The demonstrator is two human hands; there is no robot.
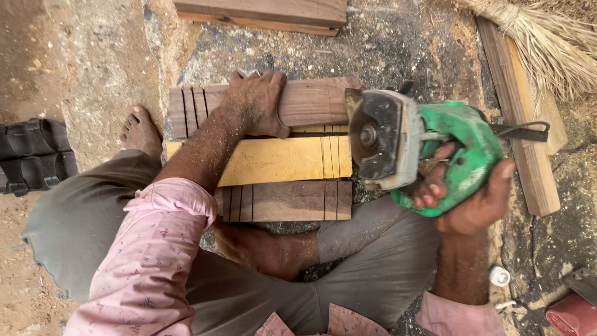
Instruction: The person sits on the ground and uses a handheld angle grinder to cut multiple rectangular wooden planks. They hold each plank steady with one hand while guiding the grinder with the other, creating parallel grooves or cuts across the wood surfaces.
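My left hand (256, 102) presses flat on the far dark wooden plank (317, 102), which shows saw cuts near its left end. A yellow plank (280, 160) and a second dark plank (286, 200) lie side by side nearer to me, both marked with cut lines. My right hand (476, 199) grips a green hand-held circular saw (429, 152), raised just right of the planks' ends, its grey blade guard (379, 137) facing me. I sit on the ground with my foot (140, 130) beside the planks.
Another plank (267, 12) lies at the top. A long wooden strip (522, 118) and a straw broom (547, 43) lie at the right. Black sandals (34, 155) sit at the left. A small white cap (499, 275) and a red object (572, 314) are at lower right.
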